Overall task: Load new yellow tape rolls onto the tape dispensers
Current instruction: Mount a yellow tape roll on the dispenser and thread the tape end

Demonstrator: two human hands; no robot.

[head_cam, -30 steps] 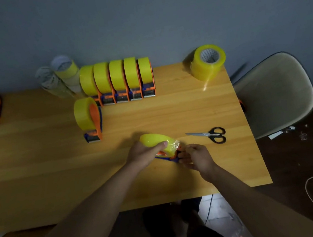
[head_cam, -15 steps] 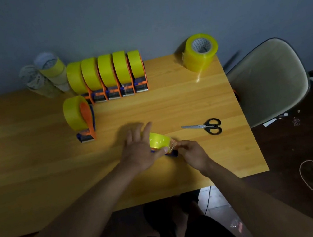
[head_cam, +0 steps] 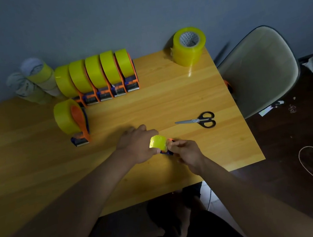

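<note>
Head view: left hand [head_cam: 135, 147] fingers curled round yellow tape roll [head_cam: 158, 142], steadying it on dispenser [head_cam: 166, 152]; right hand [head_cam: 186, 152] pinching its tape end, likely for threading; low over tabletop [head_cam: 169, 100]; 6 loaded dispensers [head_cam: 95, 76] behind.

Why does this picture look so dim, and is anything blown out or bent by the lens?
Head view: the room is dark, yet the yellow tape roll between the left hand and right hand glares brightly; the table edges bow from the wide-angle lens; the used rolls at the far left look soft.
</note>
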